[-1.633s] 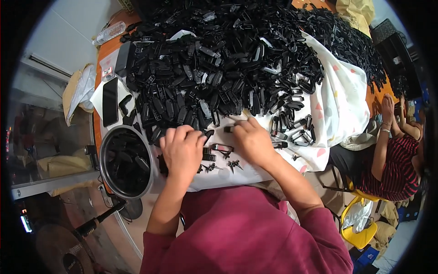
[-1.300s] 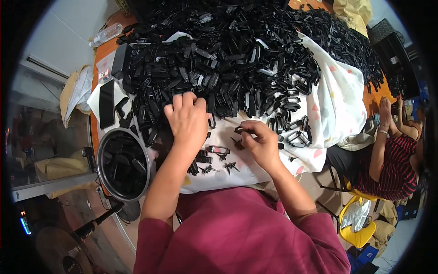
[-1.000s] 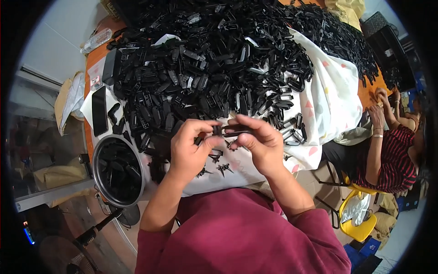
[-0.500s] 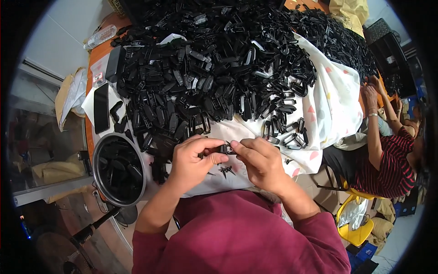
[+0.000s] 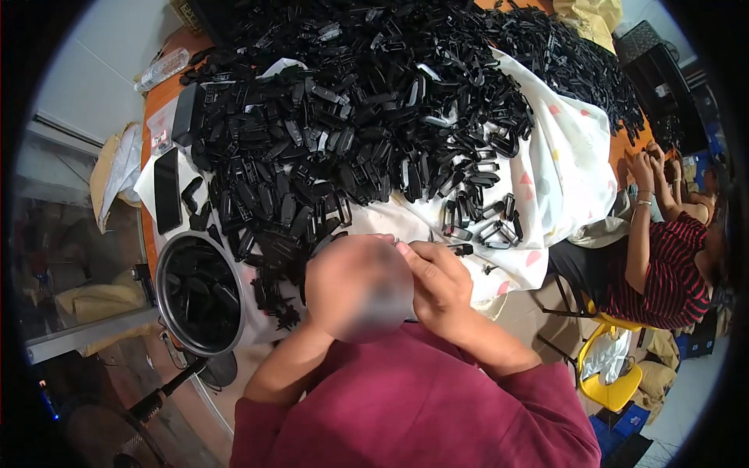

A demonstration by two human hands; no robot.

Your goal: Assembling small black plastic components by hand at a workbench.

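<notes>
My left hand (image 5: 343, 281) and my right hand (image 5: 442, 285) meet close together over the near edge of the cloth-covered table. A round blur lies over most of my left hand, so its fingers and anything in them are hidden. The fingers of my right hand are curled in, with the thumb pressed against the index finger near the blur. What they pinch I cannot make out. Just beyond my hands spreads a large heap of black plastic parts (image 5: 304, 140). Several open, frame-like black parts (image 5: 495, 232) lie at its right end.
A dark round bowl (image 5: 203, 342) of black parts stands at the left. Behind it are a phone (image 5: 167, 191) and a clear plastic bottle (image 5: 161, 69). White patterned cloth (image 5: 573, 156) bunches on the right. Farther right, a co-worker in a striped top (image 5: 659, 253) sits beside a yellow chair (image 5: 591, 380).
Both hands have come slightly nearer my body. The small black part that showed between my fingertips is no longer visible, and a blur covers the left hand. The view has shifted slightly.
</notes>
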